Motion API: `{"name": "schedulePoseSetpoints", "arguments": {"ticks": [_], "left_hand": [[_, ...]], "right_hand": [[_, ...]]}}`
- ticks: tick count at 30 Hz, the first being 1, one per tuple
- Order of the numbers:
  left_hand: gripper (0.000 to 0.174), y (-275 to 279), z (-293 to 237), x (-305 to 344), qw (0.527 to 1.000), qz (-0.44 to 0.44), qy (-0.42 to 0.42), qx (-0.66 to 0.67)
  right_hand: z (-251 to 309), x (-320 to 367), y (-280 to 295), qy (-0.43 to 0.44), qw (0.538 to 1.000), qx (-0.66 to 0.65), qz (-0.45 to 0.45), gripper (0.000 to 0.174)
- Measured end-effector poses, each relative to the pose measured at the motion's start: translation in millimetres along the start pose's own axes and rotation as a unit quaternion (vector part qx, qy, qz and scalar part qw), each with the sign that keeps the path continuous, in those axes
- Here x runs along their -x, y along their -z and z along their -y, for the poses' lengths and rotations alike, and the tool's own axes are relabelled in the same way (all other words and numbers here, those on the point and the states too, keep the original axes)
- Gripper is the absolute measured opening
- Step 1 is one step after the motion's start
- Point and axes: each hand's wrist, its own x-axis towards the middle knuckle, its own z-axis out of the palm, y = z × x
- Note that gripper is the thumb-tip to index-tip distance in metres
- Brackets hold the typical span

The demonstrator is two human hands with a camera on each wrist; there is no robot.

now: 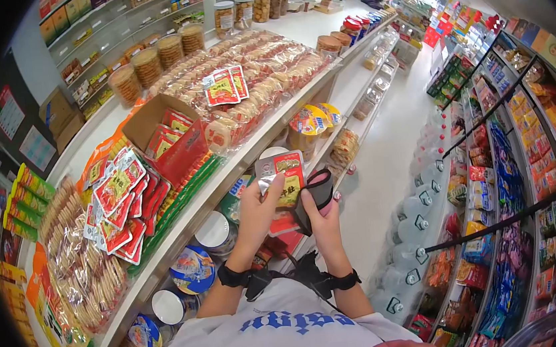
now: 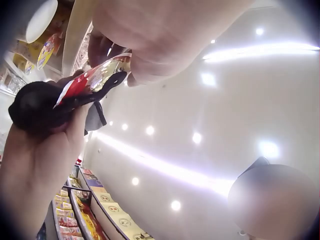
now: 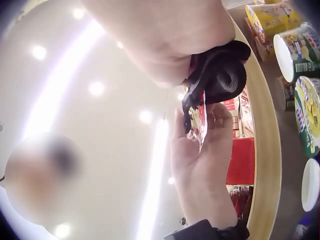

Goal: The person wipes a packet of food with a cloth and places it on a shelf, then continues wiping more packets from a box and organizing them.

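Item, the red and silver packet [image 1: 287, 189]: it is between your two hands in front of your chest, printed face toward the head camera; its long axis seems to run away from your body, and both wrist views catch it almost edge-on. Item, your left hand [image 1: 255, 210]: nearest the packet, gripping its left side, thumb laid over the front; the fingers behind are mostly hidden in the head view. Item, the black folded article [image 1: 320, 189]: at the packet's right edge and partly overlapping it, soft-looking, rolled where the left wrist view shows it; whether the packet lies inside a fold or only against it, you cannot tell. Item, your right hand [image 1: 325, 221]: holding that article, thumb on its near face, so the packet lies to the left of these fingers with the article in between. The relation to mind, as a judgement, is this sideways one: packet edge against black fold, one hand to each. Item, the tabletop [image 1: 267, 131]: left and forward, nearer your left hand, bearing a red box [image 1: 185, 151] of packets, with a loose pile of similar packets [image 1: 119, 195] just beside it. Item, the wrapped biscuits [image 1: 260, 61]: farther along, two more packets [image 1: 221, 88] on top. Item, the clear bottles [image 1: 412, 227]: a row to your right, apart from both hands.
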Motion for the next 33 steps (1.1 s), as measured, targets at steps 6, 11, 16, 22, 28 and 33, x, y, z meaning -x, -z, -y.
{"name": "schedulePoseSetpoints", "arguments": {"ticks": [6, 11, 16, 22, 28, 33], "left_hand": [[0.026, 8, -6, 15, 0.953, 0.06, -0.126, -0.267], [0.03, 16, -20, 15, 0.936, 0.138, -0.119, -0.3], [0.023, -11, -17, 24, 0.997, -0.013, -0.056, -0.043], [0.026, 8, -23, -1, 0.984, -0.106, -0.078, 0.123], [0.042, 11, -41, 2, 0.956, -0.05, -0.059, 0.285], [0.044, 17, -35, 5, 0.965, -0.019, -0.039, 0.258]], "right_hand": [[20, -13, 1, -0.013, 1.0, -0.011, 0.009, 0.026], [23, -17, 2, 0.041, 0.999, 0.0, 0.013, 0.023], [11, -13, -11, 0.036, 0.985, -0.132, -0.105, 0.031], [-1, 9, -22, -0.023, 0.986, 0.0, 0.165, 0.034], [-7, 10, -13, -0.037, 0.992, 0.043, 0.111, 0.04], [9, -9, -7, 0.039, 0.993, -0.082, -0.073, 0.05]]}}
